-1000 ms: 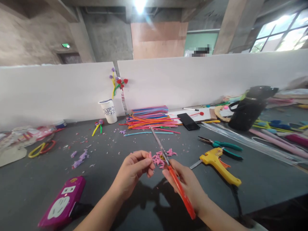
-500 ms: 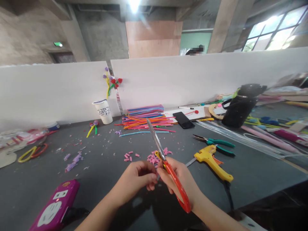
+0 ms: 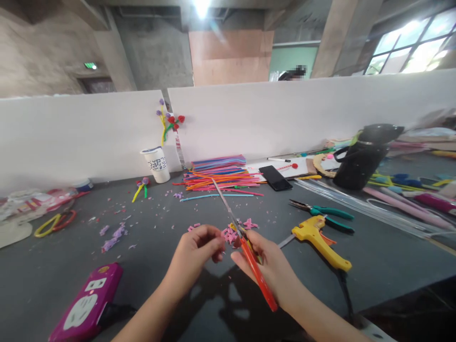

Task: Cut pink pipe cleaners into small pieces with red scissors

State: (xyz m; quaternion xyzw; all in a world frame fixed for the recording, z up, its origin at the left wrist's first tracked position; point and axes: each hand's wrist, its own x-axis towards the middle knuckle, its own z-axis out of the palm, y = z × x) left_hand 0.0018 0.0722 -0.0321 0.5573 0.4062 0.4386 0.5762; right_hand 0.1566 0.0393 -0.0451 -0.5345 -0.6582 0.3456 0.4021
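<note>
My right hand (image 3: 270, 266) is wrapped round a pair of scissors (image 3: 257, 273) with a red handle. Their blades point up and away, toward the pipe cleaners (image 3: 221, 179) piled at the back. Just left of the scissors, my left hand (image 3: 197, 256) has its thumb and fingertips pinched together. Whatever lies between those fingertips is too small to make out. Small pink cut pieces (image 3: 231, 235) are heaped on the table beyond and between the hands, partly hidden by them.
A yellow glue gun (image 3: 317, 237) and green-handled pliers (image 3: 326, 212) lie to the right. A purple power strip (image 3: 89, 301) is at front left. Behind stand a paper cup (image 3: 156, 165) and a black jug (image 3: 363, 159); a phone (image 3: 275, 178) lies between them.
My left hand has drawn a little to the left, away from my right hand. The scissors have turned slightly, and the whole view has shifted a little.
</note>
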